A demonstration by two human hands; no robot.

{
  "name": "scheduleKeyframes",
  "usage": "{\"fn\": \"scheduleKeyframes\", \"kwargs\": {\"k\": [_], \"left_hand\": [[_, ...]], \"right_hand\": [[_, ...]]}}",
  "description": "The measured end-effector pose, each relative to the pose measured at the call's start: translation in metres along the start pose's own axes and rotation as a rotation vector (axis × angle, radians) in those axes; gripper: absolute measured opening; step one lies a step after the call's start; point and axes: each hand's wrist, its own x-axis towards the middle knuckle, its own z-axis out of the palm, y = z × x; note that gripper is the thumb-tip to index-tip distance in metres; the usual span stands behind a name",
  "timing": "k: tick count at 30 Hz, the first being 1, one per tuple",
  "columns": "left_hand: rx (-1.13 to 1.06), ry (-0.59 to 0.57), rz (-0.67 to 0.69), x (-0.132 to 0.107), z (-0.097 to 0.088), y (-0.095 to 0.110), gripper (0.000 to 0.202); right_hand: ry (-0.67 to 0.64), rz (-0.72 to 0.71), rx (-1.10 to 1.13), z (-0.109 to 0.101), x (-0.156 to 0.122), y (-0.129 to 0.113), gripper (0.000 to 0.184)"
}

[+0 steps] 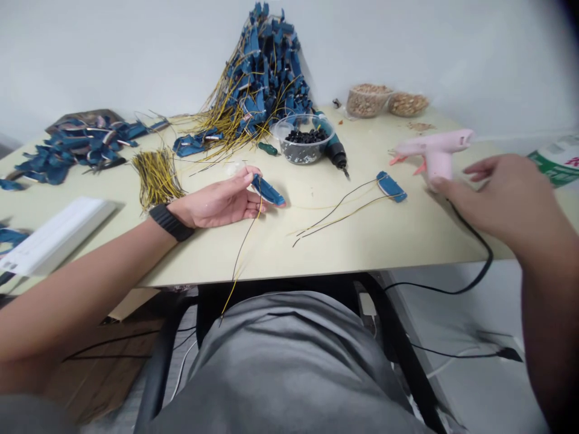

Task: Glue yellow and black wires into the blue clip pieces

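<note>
- The left hand (pixel 221 202) rests on the worktop (pixel 362 241), palm up, thumb and fingers pinched shut on a blue part (pixel 268 190).
- Thin yellow and black wires (pixel 242 253) run from that part down past the wrist side of the hand and hang over the near edge of the worktop.
- The right hand (pixel 502 196) is open with fingers spread and holds nothing; its fingertips lie just beside the grip of a pink glue gun (pixel 435 152), and whether they touch it cannot be told.
- The gun's black cord (pixel 474 241) passes under the right hand and drops off the worktop.
- Between the two hands lies a second blue part (pixel 391 186), its wires trailing toward the left hand.
- Beyond the left wrist lies a bundle of yellow wires (pixel 157 175).
- Beyond the left fingertips stands a clear tub (pixel 304 140) of small dark pieces, a screwdriver (pixel 333 146) just beside it.
- Farther off rises a tall heap of blue parts (pixel 265 72) with wires.
- Farthest beyond the right hand sit two bowls (pixel 386 101) of brown bits.
</note>
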Motion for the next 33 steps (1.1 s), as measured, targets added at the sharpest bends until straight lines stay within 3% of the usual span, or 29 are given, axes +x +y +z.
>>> {"fn": "scheduleKeyframes", "kwargs": {"k": [4,6,8,10,12,15,17,21,25,29,33], "left_hand": [[-0.003,0.039,0.011,0.001,0.001,0.0,0.057],[0.004,0.057,0.016,0.001,0.001,0.002,0.057],[0.001,0.059,0.024,0.0,0.0,0.006,0.056],[-0.002,0.061,0.05,-0.003,-0.001,0.012,0.057],[0.012,0.087,0.083,-0.006,-0.001,0.022,0.055],[0.031,0.208,0.111,-0.012,0.005,0.039,0.041],[0.008,0.295,0.128,-0.014,0.011,0.051,0.053],[-0.016,0.368,0.201,-0.015,0.019,0.071,0.079],[0.007,0.439,0.278,-0.015,0.007,0.08,0.074],[-0.002,0.435,0.286,-0.012,-0.014,0.077,0.073],[-0.022,0.403,0.203,-0.001,-0.027,0.066,0.074]], "right_hand": [[0.092,0.016,0.208,-0.024,-0.053,-0.02,0.034],[0.065,-0.059,0.303,-0.037,-0.072,-0.048,0.03],[0.048,-0.253,0.408,-0.047,-0.08,-0.081,0.025],[0.048,-0.453,0.508,-0.055,-0.078,-0.115,0.022],[-0.01,-0.552,0.529,-0.062,-0.069,-0.147,0.023],[-0.063,-0.535,0.511,-0.071,-0.051,-0.19,0.032],[-0.096,-0.556,0.53,-0.074,-0.04,-0.213,0.033],[-0.094,-0.589,0.557,-0.066,-0.02,-0.242,0.033],[-0.136,-0.586,0.603,-0.043,-0.009,-0.254,0.035],[-0.189,-0.582,0.639,-0.02,-0.007,-0.258,0.037],[-0.231,-0.565,0.647,-0.006,-0.012,-0.262,0.036]]}}
